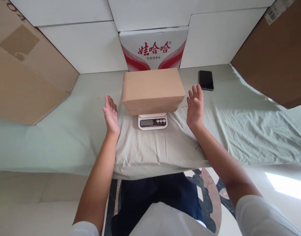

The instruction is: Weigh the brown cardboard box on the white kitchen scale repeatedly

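A closed brown cardboard box (152, 87) rests on a small white kitchen scale (152, 122), whose front with a grey display and several round buttons shows below the box. The scale's platform is mostly hidden under it. To the left of the box, my left hand (111, 114) is held upright with fingers stretched out, apart from the box and holding nothing. On the other side, my right hand (196, 105) is likewise open, palm facing inward, with a gap between it and the box.
A black smartphone (205, 80) lies beyond my right hand on the pale green cloth (74, 131). Large cardboard boxes flank the surface at left (37, 75) and right (270, 62). Behind stands a white-and-red carton (154, 39) among white panels. The cloth's front edge hangs above my lap.
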Demonstrator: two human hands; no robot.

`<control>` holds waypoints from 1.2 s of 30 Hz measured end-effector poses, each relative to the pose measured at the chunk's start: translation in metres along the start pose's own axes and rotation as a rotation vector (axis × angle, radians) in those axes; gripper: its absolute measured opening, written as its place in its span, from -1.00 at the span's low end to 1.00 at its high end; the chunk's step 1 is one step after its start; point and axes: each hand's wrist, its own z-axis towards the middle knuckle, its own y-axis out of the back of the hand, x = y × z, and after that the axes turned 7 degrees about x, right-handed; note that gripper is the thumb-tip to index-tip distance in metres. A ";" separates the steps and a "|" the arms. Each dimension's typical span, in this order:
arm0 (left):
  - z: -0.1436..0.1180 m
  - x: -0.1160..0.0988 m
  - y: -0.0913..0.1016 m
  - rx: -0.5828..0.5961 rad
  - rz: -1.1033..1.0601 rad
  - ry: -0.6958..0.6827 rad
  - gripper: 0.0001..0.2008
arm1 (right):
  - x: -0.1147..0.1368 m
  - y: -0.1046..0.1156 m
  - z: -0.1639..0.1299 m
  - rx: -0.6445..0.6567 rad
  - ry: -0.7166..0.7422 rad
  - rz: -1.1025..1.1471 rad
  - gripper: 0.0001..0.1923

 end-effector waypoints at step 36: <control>0.000 -0.049 -0.064 0.181 -0.114 -0.037 -0.20 | -0.002 -0.036 0.007 0.182 0.049 0.005 -0.28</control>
